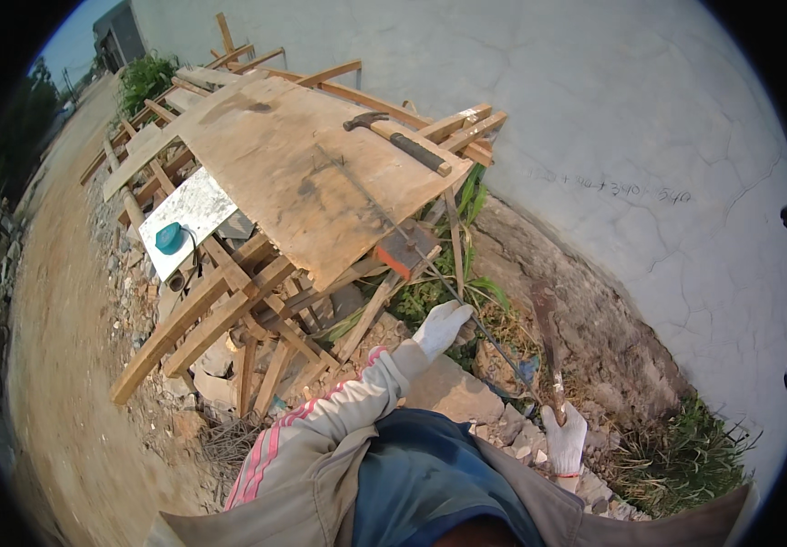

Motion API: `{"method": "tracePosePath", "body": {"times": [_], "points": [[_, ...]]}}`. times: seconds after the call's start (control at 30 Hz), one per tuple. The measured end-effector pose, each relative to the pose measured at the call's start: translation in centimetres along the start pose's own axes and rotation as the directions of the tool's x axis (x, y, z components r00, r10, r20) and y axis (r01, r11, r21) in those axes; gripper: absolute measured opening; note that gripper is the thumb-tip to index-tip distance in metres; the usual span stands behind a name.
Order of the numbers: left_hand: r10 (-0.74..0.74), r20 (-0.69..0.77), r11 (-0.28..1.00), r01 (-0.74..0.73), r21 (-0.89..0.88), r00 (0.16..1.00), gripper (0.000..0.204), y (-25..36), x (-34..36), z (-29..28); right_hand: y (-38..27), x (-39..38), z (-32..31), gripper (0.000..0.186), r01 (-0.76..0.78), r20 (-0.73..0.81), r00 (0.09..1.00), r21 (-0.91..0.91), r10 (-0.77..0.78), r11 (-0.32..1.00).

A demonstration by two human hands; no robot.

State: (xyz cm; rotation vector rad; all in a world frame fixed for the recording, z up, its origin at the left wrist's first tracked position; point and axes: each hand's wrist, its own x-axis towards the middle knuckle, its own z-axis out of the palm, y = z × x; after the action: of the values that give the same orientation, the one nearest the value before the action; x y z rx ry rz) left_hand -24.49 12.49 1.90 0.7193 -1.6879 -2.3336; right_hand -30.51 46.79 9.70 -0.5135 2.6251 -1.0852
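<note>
My left hand (442,330), in a white glove, is closed around a thin metal rod (501,348) at the middle of the view. The rod slants from over the plywood sheet (257,173) down toward my right hand. Under its upper part sits a block with an orange-red side and grey top (404,250), at the sheet's near corner. My right hand (565,439), also gloved, grips the lower end of a rusty bar (548,337) that points away from me. The rod's near end lies close to this bar; whether they touch, I cannot tell.
A claw hammer (398,143) lies on the plywood's right side. On a white board (188,219) at left rests a teal tape measure (170,238). Wooden beams (193,319) jut out beneath. Rubble (457,392) and weeds cover the ground before a grey wall (640,137).
</note>
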Motion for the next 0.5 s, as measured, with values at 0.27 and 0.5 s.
{"method": "tracePosePath", "body": {"times": [0.27, 0.5], "points": [[0.445, -0.231, 0.719, -0.192, 0.668, 0.865, 0.038, 4.7, -2.3, -3.6, 0.4, -1.2, -0.2, 0.020, -0.065, 0.043, 0.997, -0.018, 0.066, 0.998], [0.836, -0.289, 0.425, -0.220, 0.878, 0.466, 0.032, 10.1, 3.1, -12.6, -0.4, 1.1, 2.4, 0.025, 0.071, -0.016, 0.997, -0.020, -0.071, 0.997]]}}
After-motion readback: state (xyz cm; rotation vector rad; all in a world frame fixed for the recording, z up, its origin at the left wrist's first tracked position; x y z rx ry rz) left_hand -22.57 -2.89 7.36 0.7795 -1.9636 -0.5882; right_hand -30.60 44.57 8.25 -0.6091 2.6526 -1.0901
